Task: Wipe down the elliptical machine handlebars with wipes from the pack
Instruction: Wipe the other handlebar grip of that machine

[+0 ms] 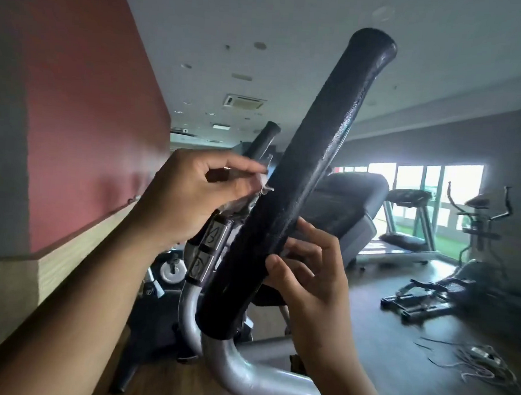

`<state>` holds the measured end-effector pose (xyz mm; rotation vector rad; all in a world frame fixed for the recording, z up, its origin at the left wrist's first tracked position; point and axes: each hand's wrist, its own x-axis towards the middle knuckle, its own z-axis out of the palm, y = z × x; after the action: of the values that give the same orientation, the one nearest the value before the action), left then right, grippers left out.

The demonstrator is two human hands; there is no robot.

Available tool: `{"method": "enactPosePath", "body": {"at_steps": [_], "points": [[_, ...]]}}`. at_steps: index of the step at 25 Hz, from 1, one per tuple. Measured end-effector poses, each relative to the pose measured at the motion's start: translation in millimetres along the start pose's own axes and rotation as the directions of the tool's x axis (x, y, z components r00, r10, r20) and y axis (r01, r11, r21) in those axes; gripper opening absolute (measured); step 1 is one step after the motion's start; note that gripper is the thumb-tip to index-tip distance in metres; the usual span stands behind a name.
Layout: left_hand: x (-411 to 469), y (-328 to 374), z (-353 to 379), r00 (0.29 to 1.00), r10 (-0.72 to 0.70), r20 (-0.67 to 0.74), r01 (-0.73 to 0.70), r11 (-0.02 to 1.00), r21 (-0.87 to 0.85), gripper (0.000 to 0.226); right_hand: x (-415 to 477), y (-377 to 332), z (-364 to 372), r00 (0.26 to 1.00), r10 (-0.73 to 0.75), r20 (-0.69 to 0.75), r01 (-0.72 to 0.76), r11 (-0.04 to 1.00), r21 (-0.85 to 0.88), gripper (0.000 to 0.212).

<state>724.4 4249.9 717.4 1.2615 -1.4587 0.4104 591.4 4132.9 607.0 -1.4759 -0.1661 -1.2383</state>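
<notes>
A black foam handlebar of the elliptical rises slanted through the middle of the view, its surface wet and shiny, on a silver tube. My left hand pinches a crumpled white wipe against the bar's left side. My right hand sits at the bar's right side, thumb on the foam; a pale bit of the wipe shows between thumb and forefinger. The rest of the wipe is hidden behind the bar. The second handlebar stands further back. No wipe pack is in view.
The machine's console is behind the bar. A red wall with a wooden ledge runs close on the left. A treadmill and another elliptical stand at the right by the windows. Loose cables lie on the floor.
</notes>
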Motion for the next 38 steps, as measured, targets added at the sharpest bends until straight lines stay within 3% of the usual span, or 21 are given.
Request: {"method": "enactPosePath", "body": {"at_steps": [5,8,11,14,19,24,28,35,38], "points": [[63.4,-0.6,1.2,0.995,0.101,-0.024,-0.104,0.975,-0.199,0.016,4.3,-20.0,13.4,0.982,-0.117,-0.147,0.079,0.966,-0.245,0.033],[110.7,11.5,10.0,0.976,0.218,0.018,-0.207,0.948,-0.240,0.006,13.3,-42.2,21.2,0.957,-0.215,-0.197,0.117,0.902,-0.414,0.041],[147.6,29.8,24.2,0.966,0.260,-0.012,-0.257,0.944,-0.209,0.007,22.2,-57.6,26.6,0.956,-0.220,-0.192,0.068,0.808,-0.585,0.050],[168.3,43.7,34.5,0.961,0.276,-0.016,-0.277,0.960,-0.040,0.012,25.2,-67.4,33.0,0.952,-0.223,-0.210,0.022,0.734,-0.679,0.051],[143.7,38.0,27.4,0.954,0.300,0.002,-0.300,0.954,-0.005,0.012,24.9,-71.2,37.8,0.951,-0.204,-0.232,-0.014,0.720,-0.694,0.052],[50.6,-11.0,9.7,0.949,0.314,0.033,-0.309,0.945,-0.107,0.019,22.2,-67.4,39.1,0.945,-0.208,-0.253,-0.013,0.748,-0.664,0.051],[-2.8,-25.3,-11.3,0.957,0.256,0.137,-0.229,0.956,-0.182,0.016,25.3,-60.8,35.9,0.942,-0.203,-0.269,-0.014,0.774,-0.633,0.051],[41.6,5.3,5.2,0.976,0.205,0.078,-0.196,0.974,-0.114,0.021,27.8,-67.8,27.5,0.956,-0.171,-0.236,-0.014,0.782,-0.623,0.056],[38.2,10.4,18.2,0.986,0.161,-0.041,-0.163,0.986,-0.040,0.019,28.6,-68.0,27.7,0.957,-0.182,-0.224,0.001,0.778,-0.628,0.055]]}}
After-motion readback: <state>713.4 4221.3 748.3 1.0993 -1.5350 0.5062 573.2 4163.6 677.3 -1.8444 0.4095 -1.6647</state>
